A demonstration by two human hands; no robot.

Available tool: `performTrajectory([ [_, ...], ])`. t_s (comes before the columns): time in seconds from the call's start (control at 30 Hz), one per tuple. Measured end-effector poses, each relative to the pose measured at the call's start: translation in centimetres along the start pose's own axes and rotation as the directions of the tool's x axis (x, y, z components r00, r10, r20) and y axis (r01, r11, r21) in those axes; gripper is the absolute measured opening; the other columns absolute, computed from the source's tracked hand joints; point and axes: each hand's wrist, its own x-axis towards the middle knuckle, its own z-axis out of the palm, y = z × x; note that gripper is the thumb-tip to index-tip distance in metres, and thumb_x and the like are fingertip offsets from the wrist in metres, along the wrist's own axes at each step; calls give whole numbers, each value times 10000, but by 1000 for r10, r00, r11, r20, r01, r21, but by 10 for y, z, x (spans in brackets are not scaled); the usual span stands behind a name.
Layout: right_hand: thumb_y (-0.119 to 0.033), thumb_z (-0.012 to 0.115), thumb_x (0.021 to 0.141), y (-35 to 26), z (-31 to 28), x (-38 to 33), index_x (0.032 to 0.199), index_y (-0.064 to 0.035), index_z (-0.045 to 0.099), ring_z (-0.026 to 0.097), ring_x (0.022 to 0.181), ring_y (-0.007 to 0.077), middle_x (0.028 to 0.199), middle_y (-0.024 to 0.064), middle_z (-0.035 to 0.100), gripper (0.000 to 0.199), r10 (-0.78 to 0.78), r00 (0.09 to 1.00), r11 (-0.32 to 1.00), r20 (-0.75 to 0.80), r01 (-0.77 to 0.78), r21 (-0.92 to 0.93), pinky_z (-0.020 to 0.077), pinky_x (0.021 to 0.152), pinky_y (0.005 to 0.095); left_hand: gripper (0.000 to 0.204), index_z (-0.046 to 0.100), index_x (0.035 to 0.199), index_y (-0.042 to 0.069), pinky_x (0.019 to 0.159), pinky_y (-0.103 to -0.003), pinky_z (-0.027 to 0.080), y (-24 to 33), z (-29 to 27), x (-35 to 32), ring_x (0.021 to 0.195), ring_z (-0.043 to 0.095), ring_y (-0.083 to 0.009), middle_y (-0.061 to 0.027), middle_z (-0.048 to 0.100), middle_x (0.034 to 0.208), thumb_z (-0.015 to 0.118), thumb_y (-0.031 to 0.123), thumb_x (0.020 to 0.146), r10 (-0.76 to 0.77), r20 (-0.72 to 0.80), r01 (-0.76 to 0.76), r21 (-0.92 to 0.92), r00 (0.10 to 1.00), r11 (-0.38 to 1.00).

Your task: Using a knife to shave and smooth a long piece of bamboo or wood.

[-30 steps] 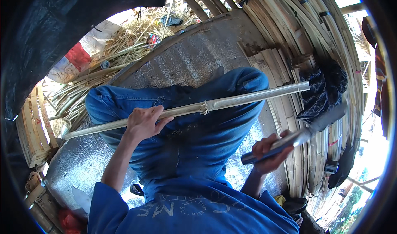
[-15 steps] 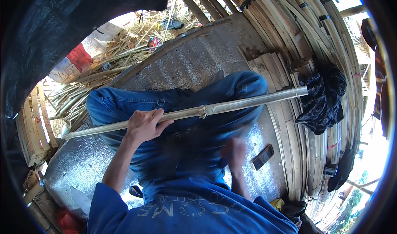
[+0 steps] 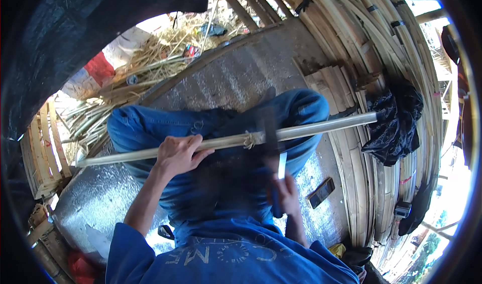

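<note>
A long, pale bamboo pole [image 3: 324, 126] lies across my crossed legs, with a frayed node near its middle. My left hand [image 3: 175, 155] is closed over the pole, left of that node, with the thumb stretched along it. In my right hand [image 3: 287, 194] is a knife [image 3: 270, 128] with a broad dark blade, smeared by motion. The blade points away from me and crosses the pole just right of the node. Whether its edge touches the bamboo I cannot tell. A bright glint shows near the handle.
I sit on a shiny metallic sheet [image 3: 211, 78]. A phone [image 3: 321, 192] lies right of my right hand. Stacked bamboo strips [image 3: 354, 168] line the right side, with a dark patterned cloth [image 3: 394, 126] over them near the pole's end. Bamboo scraps [image 3: 95, 116] lie at the far left.
My right hand has moved slightly up, and the knife now shows across the pole, where no blade could be made out before. My left hand keeps its place on the pole.
</note>
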Motion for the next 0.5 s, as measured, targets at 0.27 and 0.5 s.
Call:
performTrajectory([
  [0.27, -457, 381, 991, 49, -14, 6, 870, -59, 526, 502, 461, 127, 547, 33, 500, 441, -196, 978, 926, -70, 162, -341, 407, 434, 259, 414, 486, 699, 98, 418, -310, 478, 0, 1, 11, 445, 588, -197, -24, 551, 529, 636, 448, 861, -12, 41, 11, 19, 999, 1000],
  [0.5, -414, 434, 970, -27, -38, -14, 988, -37, 570, 536, 463, 113, 625, 51, 575, 402, -339, 932, 872, -129, 363, 329, 388, 369, 243, 409, 511, 714, 98, 418, -303, 474, 4, -4, 5, 482, 616, -188, -21, 555, 537, 619, 460, 872, -35, 71, 31, 49, 997, 998],
])
